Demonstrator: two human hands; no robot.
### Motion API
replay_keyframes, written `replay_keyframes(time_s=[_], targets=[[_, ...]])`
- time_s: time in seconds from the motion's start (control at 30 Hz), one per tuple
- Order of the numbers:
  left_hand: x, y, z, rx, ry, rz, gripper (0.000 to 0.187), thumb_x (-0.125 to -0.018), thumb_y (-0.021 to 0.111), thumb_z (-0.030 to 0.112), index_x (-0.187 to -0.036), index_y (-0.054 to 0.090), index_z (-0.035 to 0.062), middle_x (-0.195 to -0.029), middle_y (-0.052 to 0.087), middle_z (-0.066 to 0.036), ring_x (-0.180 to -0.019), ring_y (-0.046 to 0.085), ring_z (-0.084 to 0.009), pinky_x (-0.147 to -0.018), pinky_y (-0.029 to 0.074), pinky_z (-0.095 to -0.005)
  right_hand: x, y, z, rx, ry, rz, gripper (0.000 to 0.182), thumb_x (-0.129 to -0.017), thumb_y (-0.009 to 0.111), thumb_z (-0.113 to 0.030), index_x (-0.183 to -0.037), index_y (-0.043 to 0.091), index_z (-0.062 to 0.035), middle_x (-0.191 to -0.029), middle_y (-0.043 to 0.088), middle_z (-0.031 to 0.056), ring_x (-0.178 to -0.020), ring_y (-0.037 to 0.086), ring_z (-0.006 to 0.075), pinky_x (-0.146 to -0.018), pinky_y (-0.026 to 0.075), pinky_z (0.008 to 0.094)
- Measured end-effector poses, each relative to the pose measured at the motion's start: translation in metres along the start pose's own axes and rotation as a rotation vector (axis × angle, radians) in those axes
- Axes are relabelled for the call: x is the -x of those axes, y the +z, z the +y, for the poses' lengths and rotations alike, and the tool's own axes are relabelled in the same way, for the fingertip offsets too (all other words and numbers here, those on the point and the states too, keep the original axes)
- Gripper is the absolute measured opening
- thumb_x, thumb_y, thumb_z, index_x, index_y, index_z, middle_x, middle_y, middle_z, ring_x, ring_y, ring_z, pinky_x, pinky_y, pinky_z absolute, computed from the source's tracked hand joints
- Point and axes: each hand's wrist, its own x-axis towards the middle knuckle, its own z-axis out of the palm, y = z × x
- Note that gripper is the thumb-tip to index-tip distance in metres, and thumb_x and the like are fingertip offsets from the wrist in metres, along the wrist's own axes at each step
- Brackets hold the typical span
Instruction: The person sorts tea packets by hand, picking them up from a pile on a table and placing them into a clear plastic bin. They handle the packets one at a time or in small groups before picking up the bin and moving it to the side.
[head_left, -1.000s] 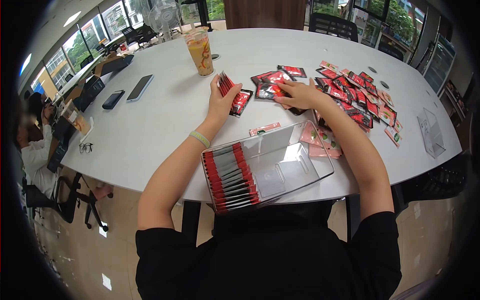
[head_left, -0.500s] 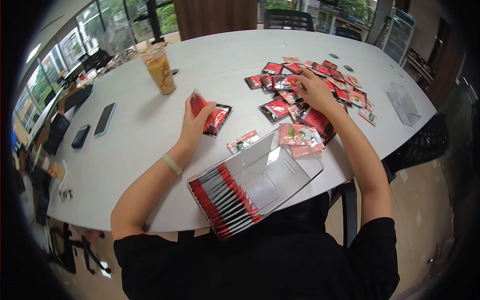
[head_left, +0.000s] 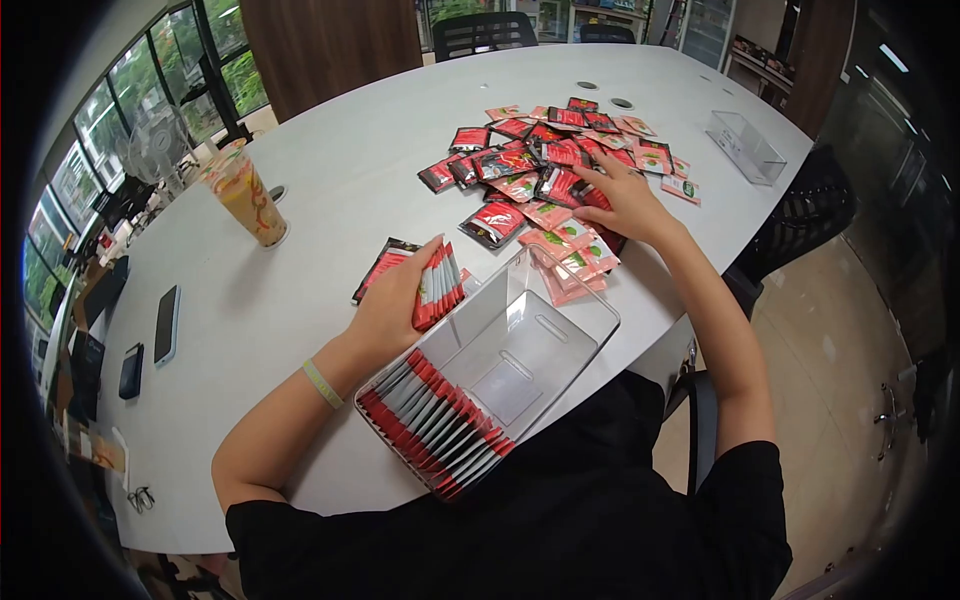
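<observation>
My left hand (head_left: 392, 298) is closed around a small stack of red sachets (head_left: 438, 285), standing on edge beside the clear plastic box. A black-and-red sachet (head_left: 380, 268) lies flat behind that hand. My right hand (head_left: 632, 203) reaches onto a loose pile of red and black sachets (head_left: 505, 162), thumb and fingers apart over some red ones. Pink sachets with green print (head_left: 570, 250) lie between that hand and the box. The clear box (head_left: 535, 350) tilts over the table's front edge against my body. Rows of upright red sachets (head_left: 435, 425) fill its left end.
A lidded drink cup (head_left: 245, 195) stands at the left on the white table (head_left: 340, 160). Two phones, one larger (head_left: 168, 325) and one smaller (head_left: 131, 371), lie further left. A clear acrylic holder (head_left: 745, 150) sits at the right edge, near a black chair (head_left: 800, 215).
My left hand has brought its sachet stack closer to the box and turned it edge-up. My right hand has shifted nearer the front of the pile. The camera view has turned right.
</observation>
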Motion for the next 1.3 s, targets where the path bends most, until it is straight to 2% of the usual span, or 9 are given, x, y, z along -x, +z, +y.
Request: replay_keyframes(time_s=[0.13,0.2,0.4,0.47,0.7,0.9,1.07,1.2,1.3], targets=[[-0.008,0.008,-0.012,-0.028,0.076,-0.062,0.081,-0.072,0.071,0.033,-0.134,0.03,0.0019,-0.109,0.054,-0.02,-0.1,0.053,-0.0344,-0.085,0.041,-0.0395,0.014,0.006,0.011,-0.053,0.108,0.134,0.067,-0.073,0.068,-0.046,-0.129,0.047,-0.0157,-0.142,0.027,0.0212,-0.129,0.03,0.0357,-0.104,0.028,0.0416],[-0.011,0.012,-0.012,-0.02,0.079,-0.065,0.081,-0.071,0.071,0.033,-0.134,0.031,0.0023,-0.108,0.054,-0.02,-0.099,0.053,-0.0341,-0.084,0.042,-0.0396,0.024,0.007,0.011,-0.208,0.072,0.173,0.074,-0.068,0.067,-0.056,-0.127,0.049,-0.0151,-0.14,0.029,0.0226,-0.129,0.03,0.0374,-0.103,0.027,0.0466],[-0.028,0.022,-0.015,-0.047,0.098,0.004,0.083,-0.068,0.073,0.033,-0.134,0.031,0.0036,-0.104,0.053,-0.017,-0.095,0.052,-0.033,-0.084,0.041,-0.0408,0.047,0.005,0.009,-0.275,0.057,0.064,0.095,-0.054,0.073,-0.063,-0.135,0.04,-0.0248,-0.146,0.016,0.0221,-0.134,0.013,0.0421,-0.105,0.018,0.0518],[-0.034,0.021,-0.012,-0.095,0.003,-0.007,0.085,-0.067,0.074,0.032,-0.134,0.031,0.0033,-0.107,0.052,-0.017,-0.096,0.051,-0.033,-0.085,0.04,-0.0412,0.051,0.004,0.004,-0.189,0.114,-0.006,0.094,-0.056,0.075,-0.056,-0.136,0.038,-0.0236,-0.147,0.015,0.0198,-0.135,0.011,0.0387,-0.107,0.015,0.0498],[-0.035,0.02,-0.01,-0.06,0.033,0.121,0.088,-0.069,0.074,0.031,-0.136,0.025,0.0023,-0.118,0.049,-0.019,-0.108,0.049,-0.0339,-0.089,0.041,-0.0416,0.038,0.012,0.009,-0.115,0.146,0.022,0.072,-0.077,0.054,-0.061,-0.134,0.041,-0.0188,-0.144,0.019,0.0234,-0.135,0.015,0.0391,-0.105,0.015,0.053],[-0.036,0.018,-0.009,0.143,-0.052,0.192,0.09,-0.071,0.073,0.027,-0.138,0.017,0.0019,-0.12,0.047,-0.024,-0.109,0.05,-0.0349,-0.092,0.04,-0.0393,0.027,0.005,-0.002,0.001,0.172,-0.015,0.07,-0.078,0.055,-0.059,-0.132,0.043,-0.0176,-0.143,0.022,0.0228,-0.135,0.017,0.0368,-0.103,0.013,0.0591],[-0.036,0.014,-0.011,0.212,-0.037,0.258,0.091,-0.074,0.071,0.023,-0.139,0.011,0.0031,-0.115,0.05,-0.022,-0.102,0.055,-0.0291,-0.086,0.044,-0.0366,0.006,0.002,-0.009,-0.029,0.015,0.069,0.066,-0.079,0.057,-0.055,-0.131,0.044,-0.0164,-0.143,0.024,0.02,-0.134,0.019,0.0353,-0.103,0.011,0.0599],[-0.046,-0.005,-0.02,0.382,-0.19,0.326,0.092,-0.076,0.071,0.02,-0.14,0.007,0.0057,-0.108,0.053,-0.017,-0.092,0.056,-0.0185,-0.077,0.048,-0.0321,-0.013,-0.01,-0.025,-0.041,-0.133,0.192,0.056,-0.084,0.057,-0.042,-0.131,0.044,-0.0143,-0.141,0.03,0.0143,-0.132,0.024,0.0303,-0.104,0.014,0.0523],[-0.052,-0.031,-0.004,0.643,-0.172,0.398,0.09,-0.079,0.067,0.017,-0.14,0.002,0.0066,-0.108,0.055,-0.016,-0.091,0.056,-0.0164,-0.078,0.048,-0.0288,-0.025,-0.021,-0.04,-0.111,-0.346,0.299,0.07,-0.076,0.065,-0.044,-0.134,0.038,-0.0143,-0.138,0.033,0.0134,-0.128,0.031,0.0302,-0.103,0.016,0.0535]])
